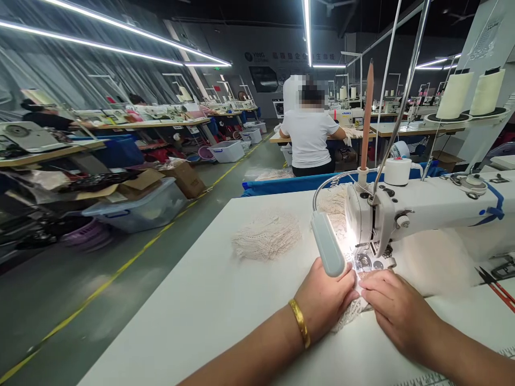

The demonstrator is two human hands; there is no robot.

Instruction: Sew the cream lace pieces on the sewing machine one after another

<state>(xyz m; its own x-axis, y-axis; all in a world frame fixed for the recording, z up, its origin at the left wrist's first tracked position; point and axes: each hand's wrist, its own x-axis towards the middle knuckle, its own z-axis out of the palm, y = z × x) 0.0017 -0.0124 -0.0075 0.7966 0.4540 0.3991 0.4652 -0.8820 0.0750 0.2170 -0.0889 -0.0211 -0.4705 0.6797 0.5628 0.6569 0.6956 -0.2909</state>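
At the front of a white sewing machine (438, 198), my two hands work close together just below the needle area. My left hand (328, 292), with a gold bangle at its wrist, is closed, its fingers pinching cream lace (349, 317). From the other side my right hand (396, 303) has its fingers bent together on the same lace, close to the presser foot (364, 261). The lace hangs out below my left fingers; the rest is hidden under my hands. A grey-green lamp (328, 244) on a bendy metal neck partly covers my left fingers.
A heap of cream lace (267, 236) lies on the white table (193, 321). Red-handled scissors (499, 287) lie at the right. Thread cones (454, 95) stand behind the machine. A person in a white shirt (309, 136) sits ahead; a plastic bin (139, 206) stands left.
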